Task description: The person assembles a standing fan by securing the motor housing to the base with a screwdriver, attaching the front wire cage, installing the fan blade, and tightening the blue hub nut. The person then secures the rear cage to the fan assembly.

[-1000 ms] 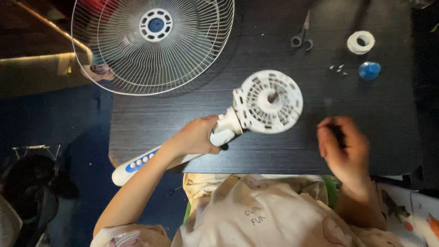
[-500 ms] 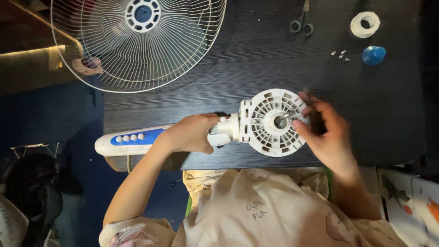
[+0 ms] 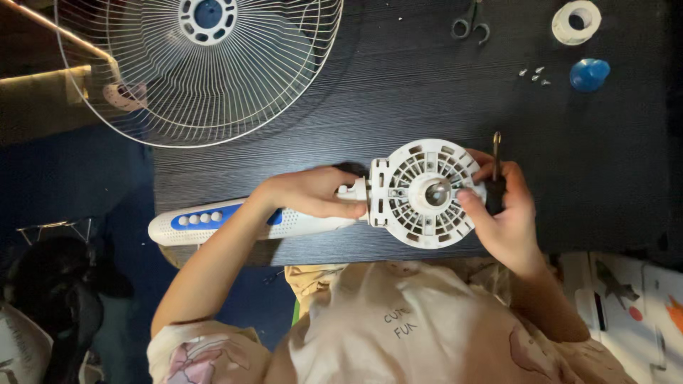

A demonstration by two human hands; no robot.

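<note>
**A:** Where's the motor housing (image 3: pixel 427 193) sitting?

**B:** Near the front edge of the tabletop (image 3: pixel 398 99), right in front of you. Round white plastic, slotted vents, metal shaft stub at the centre. Its lower rim is almost at the edge, so you have little margin there. There's open dark woodgrain behind it and to its right.

**A:** Hands?

**B:** Your left hand (image 3: pixel 313 193) is wrapped around the white neck where the housing joins the stem (image 3: pixel 213 220), fingers closed on it. Your right hand (image 3: pixel 501 206) is against the housing's right rim, thumb on the face, fingers curled around a screwdriver (image 3: pixel 496 153). The thin metal tip points away from you, above the knuckles.

**A:** Anything unclear?

**B:** The screwdriver's handle is buried in your palm; only a dark sliver shows. The stem's far end overhangs the tabletop's left edge, and its blue button panel is partly covered by your forearm.

**A:** Clutter?

**B:** It's all at the back. The wire grille (image 3: pixel 199 64) is back left, hanging past the left edge and cut off at the top. The scissors (image 3: pixel 469 25) and tape roll (image 3: pixel 576 21) are clipped by the frame. The small screws (image 3: pixel 535 75) sit just beside a blue cap (image 3: pixel 589 74), well apart from your hands.
</note>
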